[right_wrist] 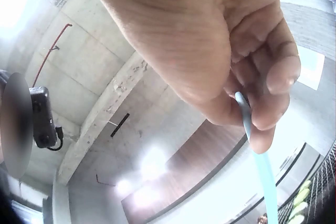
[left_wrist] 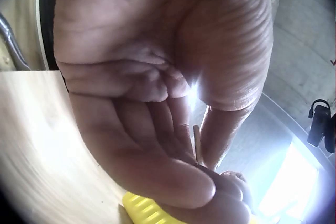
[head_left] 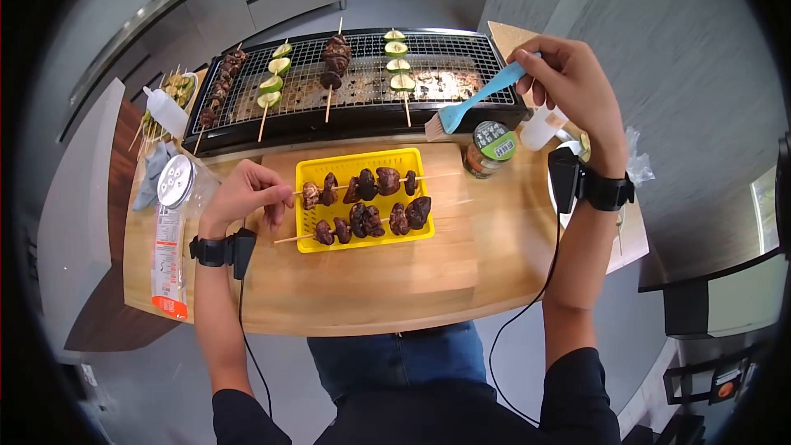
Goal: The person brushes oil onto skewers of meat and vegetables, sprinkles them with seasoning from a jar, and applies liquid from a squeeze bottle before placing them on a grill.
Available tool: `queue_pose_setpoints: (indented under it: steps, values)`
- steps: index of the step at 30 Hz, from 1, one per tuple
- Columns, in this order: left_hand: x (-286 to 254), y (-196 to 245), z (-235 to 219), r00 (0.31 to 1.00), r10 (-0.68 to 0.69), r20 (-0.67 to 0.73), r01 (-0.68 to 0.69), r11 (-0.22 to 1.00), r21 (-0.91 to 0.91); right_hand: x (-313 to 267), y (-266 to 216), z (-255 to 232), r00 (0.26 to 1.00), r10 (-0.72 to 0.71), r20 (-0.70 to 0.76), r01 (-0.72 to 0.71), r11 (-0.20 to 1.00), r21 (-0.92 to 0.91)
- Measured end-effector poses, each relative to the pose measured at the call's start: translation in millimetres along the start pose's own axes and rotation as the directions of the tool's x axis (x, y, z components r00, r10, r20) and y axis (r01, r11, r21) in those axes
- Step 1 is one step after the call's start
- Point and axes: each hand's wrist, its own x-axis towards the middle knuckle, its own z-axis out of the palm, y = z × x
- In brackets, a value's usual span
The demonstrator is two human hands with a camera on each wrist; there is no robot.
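Observation:
My right hand grips a light-blue basting brush by its handle, bristles pointing down and left over the grill's front edge near a jar. Its handle also shows between thumb and fingers in the right wrist view. At the left of a yellow basket, my left hand pinches the stick end of the upper meat skewer. The stick tip pokes out between thumb and fingers in the left wrist view. A second meat skewer lies below it across the basket.
Behind the basket stands a black grill carrying meat skewers and green slice skewers. A spice jar stands right of the basket. At left are a shaker, a white squeeze bottle and an orange-ended packet. Cables hang from both wrists.

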Motion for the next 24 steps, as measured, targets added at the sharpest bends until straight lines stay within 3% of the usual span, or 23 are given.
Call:
queue_pose_setpoints:
  steps: [3, 5, 6, 8, 15, 18, 20, 24]
  values:
    - [-3.2, 0.9, -3.2, 0.998, -0.015, 0.059, 0.016, 1.000, -0.008, -0.5, -4.7, 4.3, 1.000, 0.017, -0.021, -0.017, 1.000, -0.024]
    - [-5.1, 2.9, -4.5, 0.972, -0.046, 0.230, 0.072, 0.992, -0.103, -0.1, -7.6, 8.9, 1.000, -0.007, 0.018, 0.005, 0.993, 0.121]
    - [-6.7, 4.3, -3.9, 0.974, -0.042, 0.223, 0.066, 0.992, -0.104, -0.2, -13.4, 11.5, 0.998, 0.002, 0.069, -0.012, 0.990, 0.137]
    - [-9.1, 8.5, -1.3, 0.936, -0.084, 0.342, 0.125, 0.987, -0.101, 2.3, -12.3, 22.3, 0.995, -0.019, 0.098, 0.002, 0.986, 0.166]
    - [-10.4, 9.8, -4.0, 0.921, -0.117, 0.371, 0.134, 0.991, -0.022, 10.0, -5.4, 51.2, 0.978, -0.077, 0.195, 0.056, 0.992, 0.111]
    - [-10.2, 9.4, -3.5, 0.922, -0.147, 0.359, 0.171, 0.985, -0.034, 10.6, -5.4, 57.2, 0.964, -0.059, 0.260, 0.032, 0.994, 0.107]
    - [-9.3, 6.7, -4.6, 0.933, -0.130, 0.336, 0.157, 0.986, -0.056, 10.5, -5.7, 57.1, 0.904, -0.018, 0.427, 0.008, 1.000, 0.026]
    - [-11.8, 15.5, -2.8, 0.908, -0.088, 0.410, 0.132, 0.988, -0.081, 10.4, -3.0, 56.3, 0.886, 0.061, 0.459, -0.037, 0.997, -0.061]
